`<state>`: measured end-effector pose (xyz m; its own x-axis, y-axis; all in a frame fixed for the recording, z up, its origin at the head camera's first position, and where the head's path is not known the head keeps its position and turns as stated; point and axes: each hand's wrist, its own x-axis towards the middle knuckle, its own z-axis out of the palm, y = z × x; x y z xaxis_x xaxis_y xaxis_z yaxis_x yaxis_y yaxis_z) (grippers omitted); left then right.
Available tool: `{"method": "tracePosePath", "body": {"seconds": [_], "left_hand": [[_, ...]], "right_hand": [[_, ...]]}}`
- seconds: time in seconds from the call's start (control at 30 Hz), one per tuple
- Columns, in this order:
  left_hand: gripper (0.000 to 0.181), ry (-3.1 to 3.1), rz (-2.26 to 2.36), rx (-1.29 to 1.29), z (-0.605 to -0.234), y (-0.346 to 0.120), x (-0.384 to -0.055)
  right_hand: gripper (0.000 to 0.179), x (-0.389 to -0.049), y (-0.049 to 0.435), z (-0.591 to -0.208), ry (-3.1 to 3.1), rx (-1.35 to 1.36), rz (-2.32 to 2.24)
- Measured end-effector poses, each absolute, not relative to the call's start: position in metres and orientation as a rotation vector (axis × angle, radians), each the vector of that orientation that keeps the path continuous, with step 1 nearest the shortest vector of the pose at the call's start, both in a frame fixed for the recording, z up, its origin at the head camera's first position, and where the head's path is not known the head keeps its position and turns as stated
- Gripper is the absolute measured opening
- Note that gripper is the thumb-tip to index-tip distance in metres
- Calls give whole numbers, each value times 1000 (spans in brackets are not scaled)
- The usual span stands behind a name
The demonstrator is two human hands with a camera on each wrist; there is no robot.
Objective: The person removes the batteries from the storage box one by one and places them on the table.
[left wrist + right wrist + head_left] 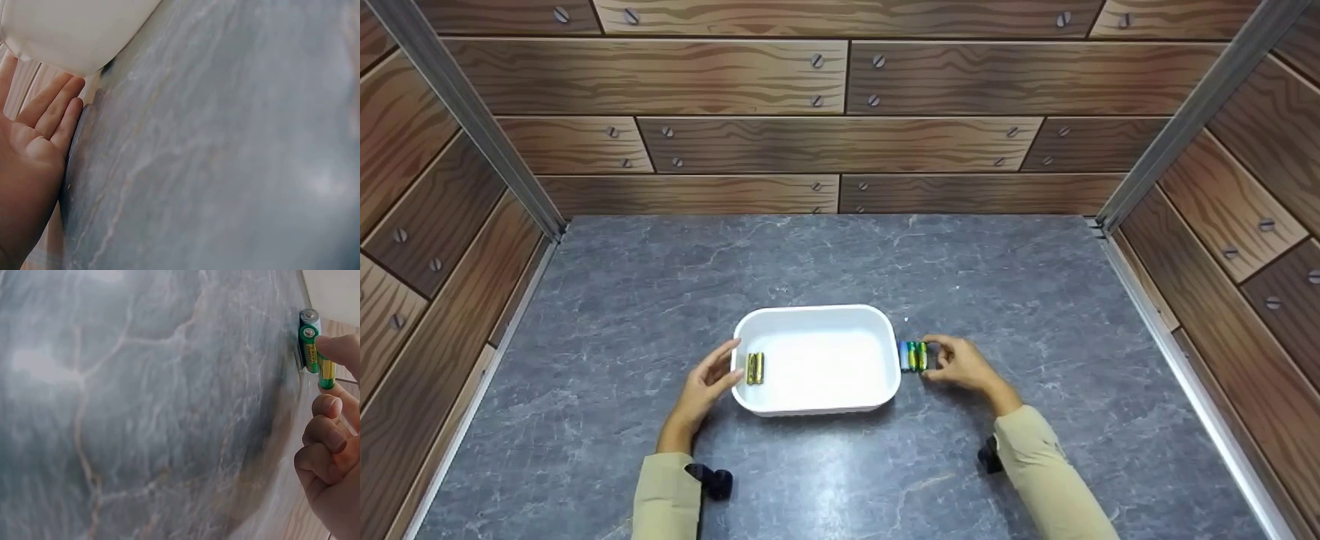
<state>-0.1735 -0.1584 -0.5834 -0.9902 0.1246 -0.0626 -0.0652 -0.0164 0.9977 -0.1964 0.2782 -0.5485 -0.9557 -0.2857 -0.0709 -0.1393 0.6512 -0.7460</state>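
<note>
A white rectangular tub (817, 409) with rounded corners sits on the table. Inside it, at the left end, two gold batteries (755, 369) lie side by side. My left hand (699, 390) rests at the tub's left end, thumb and fingers spread along the rim; the left wrist view shows extended fingers beside the tub wall. Just outside the right end, a blue battery (904, 356) and a green battery (913, 356) lie in a row. With thumb and forefinger, my right hand (966, 367) pinches another green battery (326, 372) by its ends, at the row's outer side.
The grey marbled tabletop (825, 259) extends around the tub. Wood-patterned panels (742, 142) stand at the back and both sides, with metal posts (1174, 120) at the corners. A dark wrist mount (718, 484) sticks out from the left sleeve.
</note>
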Motion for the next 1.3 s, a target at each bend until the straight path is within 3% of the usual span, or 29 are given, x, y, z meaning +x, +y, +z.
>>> {"method": "tracePosePath", "body": {"seconds": [1.3], "left_hand": [[58,2079,2182,105,-584,-159,-174]], "right_hand": [[60,-202,272,-548,2653,-219,-1197]]}}
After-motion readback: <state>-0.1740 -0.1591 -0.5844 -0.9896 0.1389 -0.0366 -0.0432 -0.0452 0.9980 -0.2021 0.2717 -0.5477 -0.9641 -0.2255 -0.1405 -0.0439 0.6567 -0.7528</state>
